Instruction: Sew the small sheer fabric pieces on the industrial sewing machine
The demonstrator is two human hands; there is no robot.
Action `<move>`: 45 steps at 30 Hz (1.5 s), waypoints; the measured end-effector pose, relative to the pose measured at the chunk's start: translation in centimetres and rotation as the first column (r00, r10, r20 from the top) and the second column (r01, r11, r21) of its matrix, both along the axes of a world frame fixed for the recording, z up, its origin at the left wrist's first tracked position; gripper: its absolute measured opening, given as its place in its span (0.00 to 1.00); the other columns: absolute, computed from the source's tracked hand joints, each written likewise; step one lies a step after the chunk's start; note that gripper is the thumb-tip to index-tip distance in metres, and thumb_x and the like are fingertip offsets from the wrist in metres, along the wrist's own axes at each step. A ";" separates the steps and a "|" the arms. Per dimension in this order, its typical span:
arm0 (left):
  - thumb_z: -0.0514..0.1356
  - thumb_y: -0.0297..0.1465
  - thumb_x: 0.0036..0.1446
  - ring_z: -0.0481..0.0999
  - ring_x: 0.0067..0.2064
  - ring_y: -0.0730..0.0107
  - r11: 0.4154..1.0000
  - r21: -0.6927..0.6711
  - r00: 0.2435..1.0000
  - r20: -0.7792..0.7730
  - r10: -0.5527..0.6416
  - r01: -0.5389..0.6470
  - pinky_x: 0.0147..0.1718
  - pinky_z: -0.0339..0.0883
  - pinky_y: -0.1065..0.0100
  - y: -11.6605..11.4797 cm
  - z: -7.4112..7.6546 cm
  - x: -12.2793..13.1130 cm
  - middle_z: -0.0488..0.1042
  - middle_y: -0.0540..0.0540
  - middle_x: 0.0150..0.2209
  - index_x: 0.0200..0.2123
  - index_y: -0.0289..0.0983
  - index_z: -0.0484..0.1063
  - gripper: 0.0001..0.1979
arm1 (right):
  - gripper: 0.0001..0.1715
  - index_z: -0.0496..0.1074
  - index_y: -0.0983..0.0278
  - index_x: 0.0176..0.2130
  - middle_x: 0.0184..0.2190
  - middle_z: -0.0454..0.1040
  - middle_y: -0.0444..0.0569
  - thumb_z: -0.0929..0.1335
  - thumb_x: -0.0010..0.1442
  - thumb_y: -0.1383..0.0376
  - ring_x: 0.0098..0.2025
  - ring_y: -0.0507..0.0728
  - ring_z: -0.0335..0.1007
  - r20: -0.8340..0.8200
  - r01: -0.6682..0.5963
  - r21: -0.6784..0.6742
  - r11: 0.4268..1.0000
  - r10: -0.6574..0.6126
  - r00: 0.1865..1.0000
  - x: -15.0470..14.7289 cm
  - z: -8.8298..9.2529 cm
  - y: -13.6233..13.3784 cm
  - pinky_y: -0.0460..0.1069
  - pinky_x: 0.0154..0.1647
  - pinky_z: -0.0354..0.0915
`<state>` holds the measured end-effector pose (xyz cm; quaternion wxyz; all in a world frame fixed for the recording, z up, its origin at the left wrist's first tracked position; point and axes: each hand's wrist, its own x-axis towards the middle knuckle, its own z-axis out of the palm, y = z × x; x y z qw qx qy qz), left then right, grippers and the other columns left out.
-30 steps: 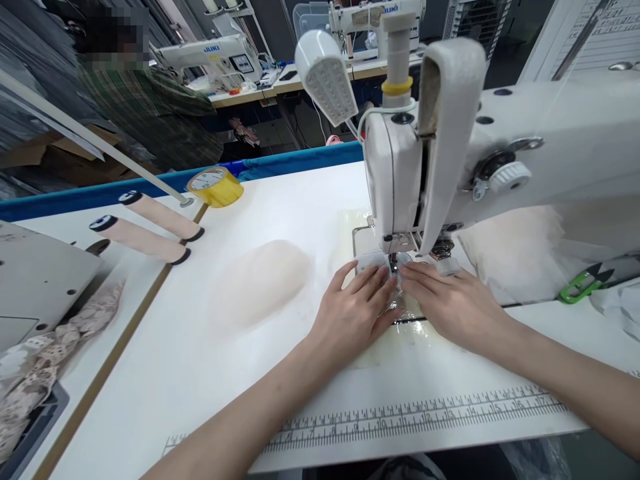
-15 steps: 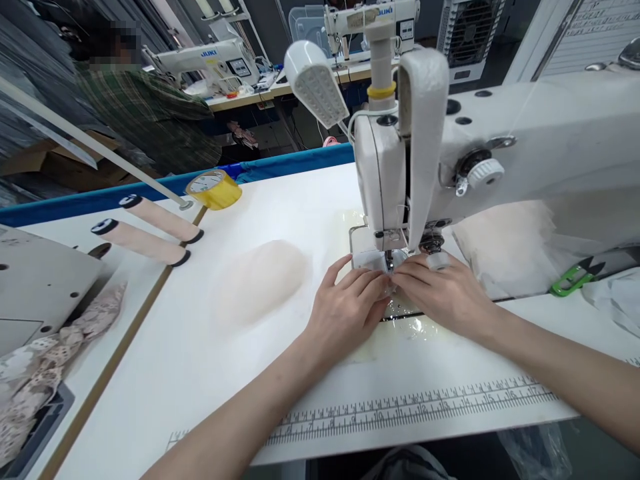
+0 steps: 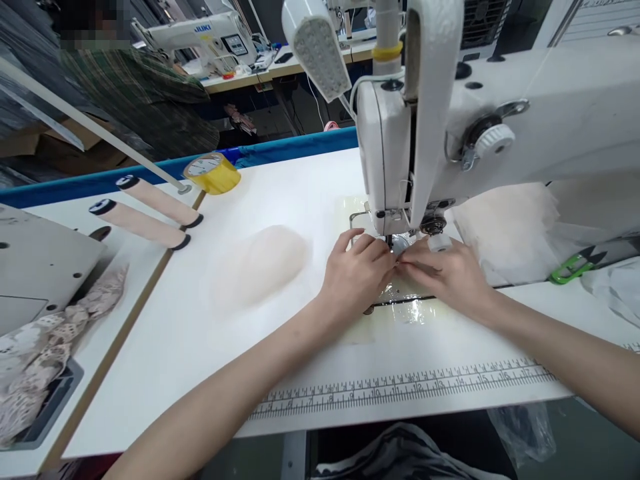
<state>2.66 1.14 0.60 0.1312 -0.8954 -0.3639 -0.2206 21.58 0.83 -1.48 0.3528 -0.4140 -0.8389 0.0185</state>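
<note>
Left hand (image 3: 357,273): fingers bunched and curled close together, outermost finger set a little apart; at the needle area. Its fingertips are partly hidden, so whether it grips cannot be told.

Right hand (image 3: 445,270): thumb and fingers narrowed to a pinch, tips meeting those of the left hand; at the near edge of the small sheer fabric piece.

Small sheer fabric piece (image 3: 400,243): pale, mostly covered by fingers; beside the presser foot (image 3: 389,241), over the metal needle plate (image 3: 403,293).

Industrial sewing machine (image 3: 540,127): white, with tension dial (image 3: 495,141); its arm reaches in from the right side of the tabletop (image 3: 175,333).

LED lamp (image 3: 320,57): white, beside the machine head.

Pale sheer fabric oval (image 3: 273,260): flat on the surface, left of the hands, apart from them.

Sheer fabric stack (image 3: 515,233): beneath the machine arm.

Thread snips (image 3: 573,268): green handle, dark blades; right of the stack, near a white cloth (image 3: 615,287).

Yellow tape roll (image 3: 214,175): far left corner.

Thread spools (image 3: 143,223): two, pale pink, lying side by side across the left edge.

Printed ruler (image 3: 400,390): along the front edge.

Lace fabric (image 3: 75,333): beyond the left edge, partly in a grey tray (image 3: 53,427).

Co-worker (image 3: 135,100): plaid shirt, past the far edge, beside another JUKI machine (image 3: 200,47).
</note>
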 end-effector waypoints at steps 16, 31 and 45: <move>0.56 0.27 0.61 0.72 0.55 0.59 0.993 -0.088 0.997 -0.012 -0.077 0.076 0.55 0.68 0.56 -2.7 -1.2 -1.7 0.74 0.40 0.51 0.51 0.33 0.71 0.15 | 0.11 0.76 0.67 0.41 0.41 0.79 0.49 0.65 0.61 0.72 0.45 0.56 0.74 0.362 -0.145 0.241 0.960 0.050 0.931 0.1 0.7 -2.3 0.53 0.54 0.64; 0.56 0.26 0.60 0.74 0.52 0.65 0.988 -0.147 0.995 0.097 -0.032 0.046 0.58 0.62 0.55 -2.5 -1.2 -1.7 0.75 0.43 0.50 0.49 0.34 0.69 0.13 | 0.19 0.74 0.70 0.44 0.43 0.77 0.49 0.61 0.59 0.80 0.44 0.56 0.71 0.323 -0.164 0.069 0.984 0.133 0.937 0.1 -0.1 -1.7 0.55 0.59 0.60; 0.54 0.30 0.62 0.70 0.57 0.57 0.990 -0.139 1.000 -0.017 -0.016 0.013 0.59 0.62 0.51 -2.6 -1.0 -2.0 0.72 0.40 0.53 0.53 0.32 0.69 0.17 | 0.21 0.74 0.65 0.43 0.44 0.77 0.46 0.60 0.59 0.80 0.45 0.53 0.71 0.305 -0.161 0.090 0.983 0.127 0.944 0.3 0.0 -2.1 0.54 0.55 0.61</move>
